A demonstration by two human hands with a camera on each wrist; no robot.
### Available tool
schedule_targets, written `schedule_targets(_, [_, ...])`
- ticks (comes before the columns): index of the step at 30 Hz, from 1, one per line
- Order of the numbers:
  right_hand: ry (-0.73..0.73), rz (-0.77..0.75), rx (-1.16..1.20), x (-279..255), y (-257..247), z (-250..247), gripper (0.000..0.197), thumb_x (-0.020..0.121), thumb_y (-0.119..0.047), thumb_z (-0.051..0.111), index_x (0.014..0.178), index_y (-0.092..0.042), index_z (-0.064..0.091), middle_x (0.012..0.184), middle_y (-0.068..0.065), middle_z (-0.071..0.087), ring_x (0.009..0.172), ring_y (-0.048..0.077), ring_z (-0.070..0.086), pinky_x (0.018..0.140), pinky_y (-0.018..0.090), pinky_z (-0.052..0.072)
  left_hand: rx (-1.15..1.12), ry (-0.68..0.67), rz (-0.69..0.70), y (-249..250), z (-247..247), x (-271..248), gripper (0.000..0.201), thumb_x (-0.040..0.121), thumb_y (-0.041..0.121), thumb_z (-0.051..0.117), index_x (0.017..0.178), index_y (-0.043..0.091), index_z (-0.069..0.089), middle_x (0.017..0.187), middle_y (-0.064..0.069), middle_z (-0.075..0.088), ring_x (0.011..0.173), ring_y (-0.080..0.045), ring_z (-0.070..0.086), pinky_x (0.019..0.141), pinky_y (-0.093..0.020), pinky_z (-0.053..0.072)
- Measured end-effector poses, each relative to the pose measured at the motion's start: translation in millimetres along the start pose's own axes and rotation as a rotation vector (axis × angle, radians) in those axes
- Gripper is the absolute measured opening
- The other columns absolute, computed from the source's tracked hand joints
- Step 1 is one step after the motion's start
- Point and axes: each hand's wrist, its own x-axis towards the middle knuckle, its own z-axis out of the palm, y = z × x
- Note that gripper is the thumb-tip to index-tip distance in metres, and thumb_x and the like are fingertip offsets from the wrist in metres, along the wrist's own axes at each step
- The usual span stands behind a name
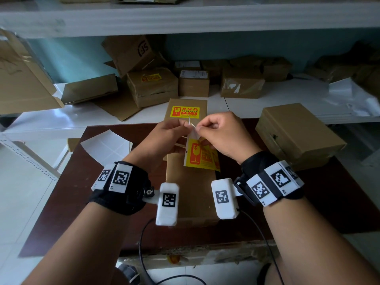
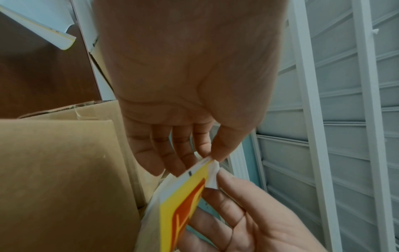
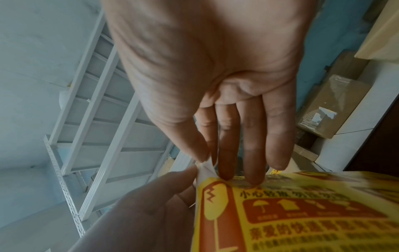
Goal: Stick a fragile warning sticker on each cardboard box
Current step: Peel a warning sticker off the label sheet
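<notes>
A long cardboard box [image 1: 191,194] lies on the dark brown table [image 1: 82,192] and carries a yellow fragile sticker [image 1: 185,111] at its far end. Above the box, both hands hold a second yellow sticker on white backing [image 1: 200,155]. My left hand [image 1: 186,125] pinches the white corner of the backing between thumb and forefinger. My right hand [image 1: 198,128] pinches the same corner from the other side. In the left wrist view the left hand [image 2: 210,157] nips the sticker sheet [image 2: 183,196] beside the box [image 2: 64,170]. The right hand [image 3: 205,161] pinches the corner of the sticker [image 3: 291,213].
A second plain cardboard box [image 1: 298,134] sits at the table's right edge. A curled white backing sheet [image 1: 107,145] lies at the left. Several boxes [image 1: 194,83] crowd the white shelf behind, one with a sticker [image 1: 152,85]. A black cable [image 1: 144,243] hangs at the near edge.
</notes>
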Motion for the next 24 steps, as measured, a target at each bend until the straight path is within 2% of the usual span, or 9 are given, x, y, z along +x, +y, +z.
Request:
schedule_targets(8, [0.020, 0.009, -0.002, -1.5, -1.3, -0.7, 0.012, 0.087, -0.029, 0.067, 0.078, -0.025, 0.075, 0.074, -0.007, 0.074, 0.073, 0.008, 0.071, 0.076, 0.043, 0.062, -0.013, 0.013, -0.012, -1.9, -2.7, 2.1, 0.019, 0.102, 0.020, 0.050, 0.088, 0.017, 0.063, 0.083, -0.005, 0.071, 0.074, -0.020, 0.067, 0.075, -0.035, 0.052])
schedule_targets(17, [0.040, 0.038, 0.003, -0.8, -0.8, -1.0, 0.014, 0.086, -0.026, 0.066, 0.074, -0.025, 0.073, 0.071, -0.006, 0.073, 0.072, 0.009, 0.070, 0.075, 0.044, 0.062, -0.006, 0.034, -0.023, -2.4, -2.7, 4.1, 0.018, 0.102, 0.019, 0.050, 0.107, 0.010, 0.064, 0.092, -0.010, 0.071, 0.081, -0.023, 0.068, 0.080, -0.037, 0.053])
schedule_targets(24, [0.071, 0.074, 0.015, 0.9, 1.3, -0.1, 0.014, 0.085, -0.025, 0.064, 0.075, -0.021, 0.074, 0.074, -0.006, 0.073, 0.076, 0.014, 0.070, 0.073, 0.046, 0.062, -0.017, 0.059, -0.027, -2.9, -3.8, 4.5, 0.015, 0.101, 0.019, 0.051, 0.102, 0.012, 0.065, 0.084, -0.005, 0.071, 0.075, -0.018, 0.068, 0.073, -0.033, 0.053])
